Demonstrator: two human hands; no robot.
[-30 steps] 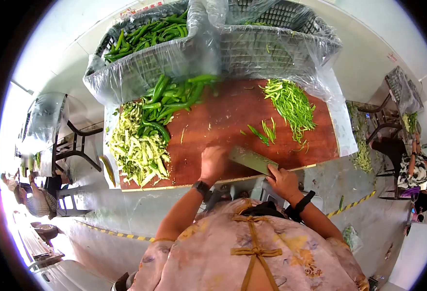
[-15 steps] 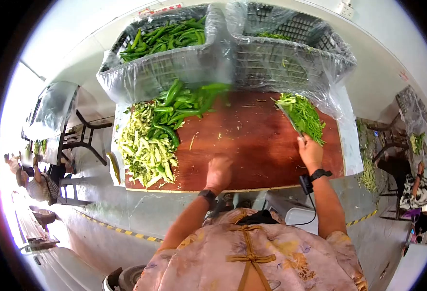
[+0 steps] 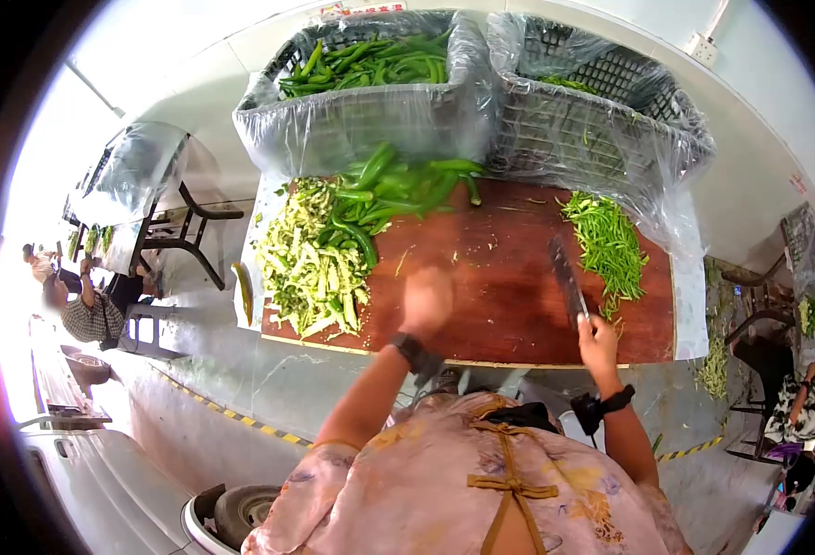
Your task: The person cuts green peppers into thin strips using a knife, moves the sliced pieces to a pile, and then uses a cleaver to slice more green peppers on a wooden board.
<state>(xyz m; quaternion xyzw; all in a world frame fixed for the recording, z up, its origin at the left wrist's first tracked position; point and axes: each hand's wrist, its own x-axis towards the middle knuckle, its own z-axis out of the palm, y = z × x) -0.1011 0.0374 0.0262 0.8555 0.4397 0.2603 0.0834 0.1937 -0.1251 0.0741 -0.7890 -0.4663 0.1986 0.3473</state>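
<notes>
My right hand [image 3: 598, 342] is closed around the handle of a knife [image 3: 569, 277], its blade pointing away from me over the board. Just right of the blade lies a heap of cut green peppers [image 3: 606, 245]. My left hand [image 3: 429, 298], smeared by motion, is over the middle of the brown cutting board [image 3: 509, 314], with its fingers toward a pile of whole green peppers [image 3: 398, 190]. What those fingers do is too blurred to see. Pale green scraps and cores [image 3: 310, 268] cover the board's left side.
Behind the board stand two plastic-lined crates: the left crate [image 3: 361, 125] holds whole green peppers, the right crate [image 3: 602, 139] some cut green pieces. One long pepper [image 3: 243, 291] lies by the board's left edge. People sit at other tables on both sides.
The knife has come away from the cut heap, leftward and nearer me. My left hand has moved forward toward the whole peppers. The view has shifted slightly.
</notes>
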